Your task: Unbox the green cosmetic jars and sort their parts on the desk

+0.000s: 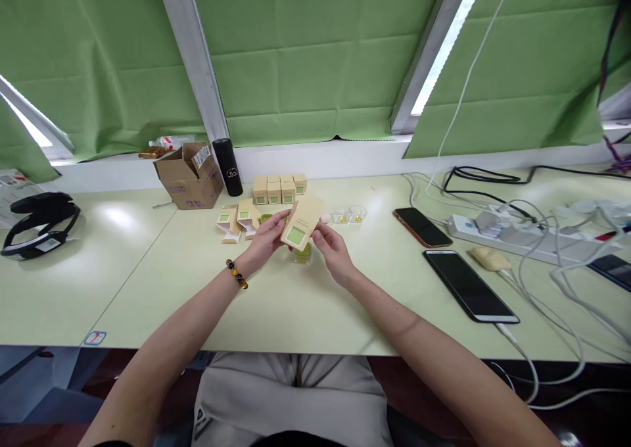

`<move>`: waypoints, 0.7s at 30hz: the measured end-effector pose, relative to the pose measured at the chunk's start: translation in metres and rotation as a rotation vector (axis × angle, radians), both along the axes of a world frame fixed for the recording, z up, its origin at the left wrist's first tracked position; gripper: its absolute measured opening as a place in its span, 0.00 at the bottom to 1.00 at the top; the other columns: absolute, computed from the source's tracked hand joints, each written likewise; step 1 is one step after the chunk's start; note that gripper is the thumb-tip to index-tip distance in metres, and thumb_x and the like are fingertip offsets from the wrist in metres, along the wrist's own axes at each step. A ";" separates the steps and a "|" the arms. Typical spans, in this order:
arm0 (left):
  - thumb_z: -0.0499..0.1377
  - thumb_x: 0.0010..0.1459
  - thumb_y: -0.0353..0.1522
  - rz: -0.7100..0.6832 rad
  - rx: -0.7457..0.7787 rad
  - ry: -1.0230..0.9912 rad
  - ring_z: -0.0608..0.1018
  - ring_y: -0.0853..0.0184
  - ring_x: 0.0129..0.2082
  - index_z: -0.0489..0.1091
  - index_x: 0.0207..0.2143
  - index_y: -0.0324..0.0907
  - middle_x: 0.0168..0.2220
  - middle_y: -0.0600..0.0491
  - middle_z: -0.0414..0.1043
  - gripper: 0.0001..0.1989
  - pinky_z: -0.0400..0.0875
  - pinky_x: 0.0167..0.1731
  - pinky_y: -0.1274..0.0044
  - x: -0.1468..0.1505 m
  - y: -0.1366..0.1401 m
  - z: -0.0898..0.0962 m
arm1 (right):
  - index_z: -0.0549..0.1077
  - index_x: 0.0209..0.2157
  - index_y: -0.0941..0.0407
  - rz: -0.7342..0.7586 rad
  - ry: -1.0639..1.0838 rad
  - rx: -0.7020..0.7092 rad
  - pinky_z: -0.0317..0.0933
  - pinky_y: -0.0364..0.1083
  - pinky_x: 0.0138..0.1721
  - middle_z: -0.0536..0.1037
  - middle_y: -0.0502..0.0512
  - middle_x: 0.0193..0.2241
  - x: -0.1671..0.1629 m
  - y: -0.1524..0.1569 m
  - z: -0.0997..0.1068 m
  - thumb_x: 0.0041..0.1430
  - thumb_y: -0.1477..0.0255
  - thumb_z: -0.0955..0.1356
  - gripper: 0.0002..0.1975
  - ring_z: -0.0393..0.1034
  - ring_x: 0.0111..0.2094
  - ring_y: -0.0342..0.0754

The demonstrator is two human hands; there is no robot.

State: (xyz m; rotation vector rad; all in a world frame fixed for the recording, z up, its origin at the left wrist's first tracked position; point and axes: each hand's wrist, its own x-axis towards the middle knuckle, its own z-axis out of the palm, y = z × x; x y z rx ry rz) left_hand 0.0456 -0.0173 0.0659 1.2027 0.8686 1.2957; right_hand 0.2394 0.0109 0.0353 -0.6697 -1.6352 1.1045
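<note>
My left hand (266,240), with a beaded bracelet at the wrist, grips a tan paper box (311,211) with a green window, tilted above the table. At its lower right edge, the fingers of my right hand (336,255) close on the same box. Just below it stands a small green-topped clear container (302,254), partly hidden. Two opened tan boxes (229,225) lie left of my left hand. Behind the hands is a row of several closed tan boxes (274,190). Beyond my right hand are a small whitish round thing (325,218) and clear cups (350,215) with yellow bits inside.
A cardboard carton (196,187) and a black bottle (227,167) stand at the back left. A black headset (42,223) lies far left. To the right are two phones (468,286), a power strip (513,235) and tangled cables. Green blinds (315,52) hang behind.
</note>
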 end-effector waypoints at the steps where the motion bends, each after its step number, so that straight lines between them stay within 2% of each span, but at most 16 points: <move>1: 0.64 0.64 0.47 0.016 0.011 0.025 0.81 0.64 0.36 0.71 0.61 0.43 0.45 0.47 0.81 0.28 0.77 0.35 0.73 0.004 0.001 0.002 | 0.77 0.49 0.50 0.039 0.042 -0.050 0.72 0.54 0.48 0.83 0.58 0.46 -0.001 0.001 0.001 0.63 0.39 0.65 0.30 0.76 0.47 0.57; 5: 0.61 0.66 0.51 0.145 0.090 0.112 0.82 0.62 0.40 0.70 0.59 0.43 0.48 0.46 0.81 0.28 0.77 0.38 0.73 0.017 -0.002 0.005 | 0.76 0.44 0.50 0.041 0.139 -0.123 0.73 0.52 0.47 0.83 0.57 0.44 -0.001 0.002 0.005 0.57 0.39 0.70 0.29 0.77 0.44 0.55; 8: 0.57 0.69 0.52 0.234 0.203 0.133 0.81 0.59 0.49 0.67 0.60 0.43 0.55 0.43 0.79 0.27 0.76 0.48 0.69 0.020 -0.010 -0.001 | 0.75 0.43 0.50 -0.018 0.137 -0.114 0.73 0.52 0.47 0.82 0.57 0.43 0.000 0.005 0.003 0.58 0.41 0.71 0.27 0.76 0.43 0.54; 10: 0.58 0.69 0.50 0.196 0.273 0.164 0.79 0.58 0.55 0.65 0.62 0.44 0.58 0.42 0.76 0.27 0.74 0.54 0.67 0.020 -0.015 -0.007 | 0.73 0.44 0.50 -0.063 0.115 -0.099 0.73 0.52 0.46 0.82 0.57 0.41 0.000 0.008 -0.001 0.58 0.41 0.71 0.27 0.76 0.44 0.54; 12: 0.64 0.65 0.48 0.152 0.301 0.180 0.77 0.57 0.58 0.64 0.62 0.45 0.59 0.42 0.75 0.29 0.73 0.56 0.67 0.020 -0.017 -0.012 | 0.72 0.44 0.50 -0.092 0.115 -0.084 0.72 0.52 0.46 0.81 0.56 0.41 -0.001 0.009 -0.003 0.57 0.41 0.71 0.28 0.75 0.44 0.54; 15: 0.67 0.62 0.46 0.156 0.225 0.057 0.80 0.59 0.52 0.66 0.59 0.44 0.55 0.43 0.77 0.28 0.76 0.51 0.68 0.020 -0.016 -0.016 | 0.74 0.45 0.50 -0.082 0.144 -0.059 0.71 0.53 0.48 0.81 0.57 0.42 0.000 0.006 -0.003 0.61 0.41 0.68 0.28 0.75 0.44 0.53; 18: 0.64 0.65 0.46 0.103 0.102 -0.160 0.81 0.63 0.41 0.69 0.54 0.43 0.48 0.46 0.79 0.23 0.77 0.42 0.70 0.020 -0.014 -0.018 | 0.76 0.47 0.51 -0.049 0.157 -0.029 0.70 0.54 0.51 0.82 0.57 0.43 0.001 0.002 0.001 0.64 0.42 0.66 0.27 0.75 0.45 0.53; 21: 0.63 0.66 0.47 0.045 0.034 -0.271 0.81 0.64 0.38 0.72 0.49 0.41 0.42 0.47 0.79 0.20 0.76 0.38 0.72 0.019 -0.012 -0.019 | 0.77 0.48 0.50 -0.031 0.158 -0.018 0.69 0.54 0.52 0.83 0.56 0.43 0.002 -0.001 0.003 0.63 0.45 0.69 0.25 0.75 0.48 0.54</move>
